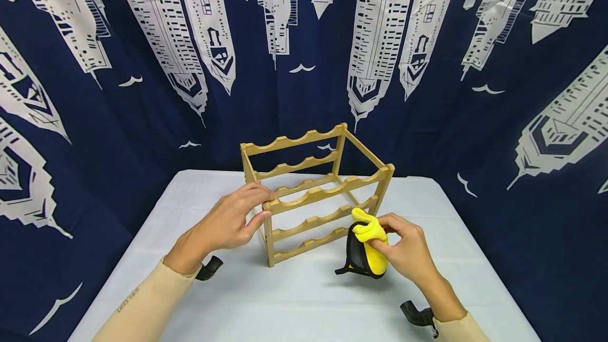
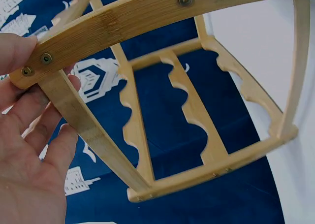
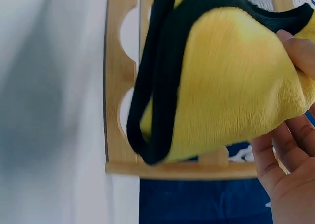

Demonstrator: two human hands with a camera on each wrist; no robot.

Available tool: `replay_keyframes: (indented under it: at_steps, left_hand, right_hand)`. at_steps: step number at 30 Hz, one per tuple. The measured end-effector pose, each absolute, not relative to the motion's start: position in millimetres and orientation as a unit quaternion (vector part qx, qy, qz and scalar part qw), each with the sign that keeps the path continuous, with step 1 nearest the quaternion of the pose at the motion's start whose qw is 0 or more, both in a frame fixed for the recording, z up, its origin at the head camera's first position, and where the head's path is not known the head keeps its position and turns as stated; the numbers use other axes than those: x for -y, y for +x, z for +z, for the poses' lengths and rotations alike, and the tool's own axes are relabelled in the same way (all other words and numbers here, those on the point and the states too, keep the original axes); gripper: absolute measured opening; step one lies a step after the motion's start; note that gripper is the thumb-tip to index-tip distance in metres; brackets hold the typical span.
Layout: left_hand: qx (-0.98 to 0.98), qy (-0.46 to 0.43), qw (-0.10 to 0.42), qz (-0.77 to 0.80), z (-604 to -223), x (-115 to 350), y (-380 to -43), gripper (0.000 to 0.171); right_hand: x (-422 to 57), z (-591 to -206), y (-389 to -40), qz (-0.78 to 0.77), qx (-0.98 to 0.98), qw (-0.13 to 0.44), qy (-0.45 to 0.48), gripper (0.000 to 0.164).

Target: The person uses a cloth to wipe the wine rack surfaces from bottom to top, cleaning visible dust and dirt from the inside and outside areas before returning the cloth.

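A light wooden rack with scalloped rails, much like a wine rack, stands on the white-covered table. My left hand grips its near left top corner; in the left wrist view the thumb lies on one side of the post and the fingers go behind it. At the rack's near right side, my right hand pinches a bunched yellow and grey cloth with black edging. The cloth hangs in folds in front of the rack in the right wrist view, covering part of the rails.
The white tablecloth spreads around the rack. A navy curtain with white building prints hangs behind the table. Black wrist mounts show at both wrists.
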State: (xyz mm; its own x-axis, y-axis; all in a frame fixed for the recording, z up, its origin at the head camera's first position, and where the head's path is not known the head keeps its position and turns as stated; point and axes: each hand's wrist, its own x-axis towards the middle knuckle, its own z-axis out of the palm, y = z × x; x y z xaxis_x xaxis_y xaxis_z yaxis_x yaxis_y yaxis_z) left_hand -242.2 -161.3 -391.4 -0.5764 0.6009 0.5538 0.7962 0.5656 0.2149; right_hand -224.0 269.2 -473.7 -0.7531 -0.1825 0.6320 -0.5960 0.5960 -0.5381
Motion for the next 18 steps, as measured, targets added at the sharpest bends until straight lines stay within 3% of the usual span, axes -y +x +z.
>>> replay_keyframes:
  at_steps: [9, 18]
  left_hand:
    - [0.859, -0.402, 0.207, -0.238, -396.3, 163.2, -251.5, 0.031]
    - [0.866, -0.390, 0.204, -0.235, -395.7, 162.1, -254.6, 0.033]
  right_hand:
    - [-241.0, -487.9, -223.6, 0.367, 0.843, 0.211, 0.331, 0.052]
    - [-201.5, -492.5, -224.0, 0.309, 0.846, 0.133, 0.414, 0.051]
